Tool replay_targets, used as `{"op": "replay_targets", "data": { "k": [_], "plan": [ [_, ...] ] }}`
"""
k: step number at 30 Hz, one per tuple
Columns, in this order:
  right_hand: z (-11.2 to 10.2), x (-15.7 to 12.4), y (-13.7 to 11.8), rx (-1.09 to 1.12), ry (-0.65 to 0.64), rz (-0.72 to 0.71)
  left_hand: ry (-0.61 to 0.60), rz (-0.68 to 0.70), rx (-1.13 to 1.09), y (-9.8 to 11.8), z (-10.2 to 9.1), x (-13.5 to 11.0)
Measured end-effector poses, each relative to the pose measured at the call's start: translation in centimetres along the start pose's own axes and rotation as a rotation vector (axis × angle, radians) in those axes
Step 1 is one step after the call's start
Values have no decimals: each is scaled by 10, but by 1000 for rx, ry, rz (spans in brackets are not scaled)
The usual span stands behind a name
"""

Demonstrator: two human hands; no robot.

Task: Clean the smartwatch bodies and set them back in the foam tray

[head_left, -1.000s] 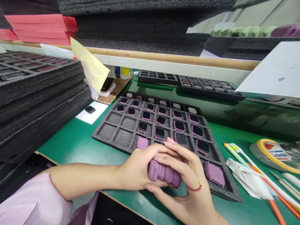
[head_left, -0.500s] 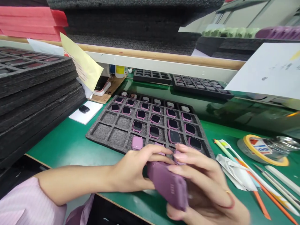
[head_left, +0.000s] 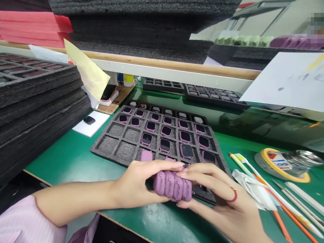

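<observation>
Between my two hands is a row of several purple watch cases (head_left: 173,185), pressed side by side with their narrow edges facing me. My left hand (head_left: 143,180) grips the row from the left, thumb below and fingers above. From the right, my right hand (head_left: 219,192) closes on the same cases with thumb and fingertips. Just behind them lies a grey foam tray (head_left: 107,145), whose compartments hold purple-rimmed watches with dark screens. One purple piece (head_left: 146,155) lies in a front compartment; others near my fingers are partly hidden.
Tall stacks of black foam trays (head_left: 37,108) stand left. A dark watch (head_left: 89,120) lies on a white pad. At right are a tape roll (head_left: 275,165) with a glass bottle, crumpled tissue (head_left: 249,189) and several slender tools. A shelf edge (head_left: 162,61) crosses above the bench.
The purple cases have turned from showing a broad, blurred side to showing their edges in a row. My right hand has shifted with them, and both hands still hold them.
</observation>
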State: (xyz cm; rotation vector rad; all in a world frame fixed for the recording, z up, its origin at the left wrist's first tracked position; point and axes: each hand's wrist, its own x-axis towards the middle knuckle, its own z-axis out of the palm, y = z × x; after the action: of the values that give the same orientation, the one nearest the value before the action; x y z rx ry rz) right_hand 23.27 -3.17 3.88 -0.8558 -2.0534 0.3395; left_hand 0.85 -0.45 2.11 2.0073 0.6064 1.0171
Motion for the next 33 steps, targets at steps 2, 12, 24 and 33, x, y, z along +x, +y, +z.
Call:
{"op": "replay_targets", "data": {
  "k": [2,12,24,33],
  "plan": [
    [8,-2,-2,26,28,14,-6,2,34,-1,0,0],
    [28,-12,-7,99,131,62,-122,-173,-121,-7,-2,0],
    [18,-8,-4,316,81,39,-64,-493,-648,6,10,2],
    [14,-5,-3,382,143,62,-106,-719,-1010,1,12,1]
  ]
}}
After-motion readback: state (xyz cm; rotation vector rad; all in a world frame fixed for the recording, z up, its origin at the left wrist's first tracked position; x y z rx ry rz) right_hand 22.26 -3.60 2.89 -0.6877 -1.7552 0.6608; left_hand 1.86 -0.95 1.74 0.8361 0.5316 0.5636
